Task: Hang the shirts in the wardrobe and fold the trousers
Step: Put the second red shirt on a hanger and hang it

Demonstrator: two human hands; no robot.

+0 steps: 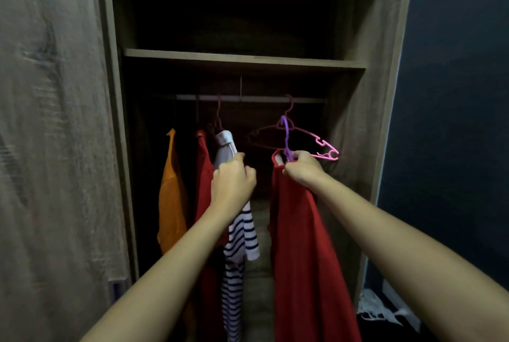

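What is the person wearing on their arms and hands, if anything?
Nothing that shows. The left forearm and right forearm are bare down to the picture's lower edge, with no sleeve or cuff in view. The left hand and right hand are ungloved, and no watch, bracelet or ring can be seen on the sides facing the camera.
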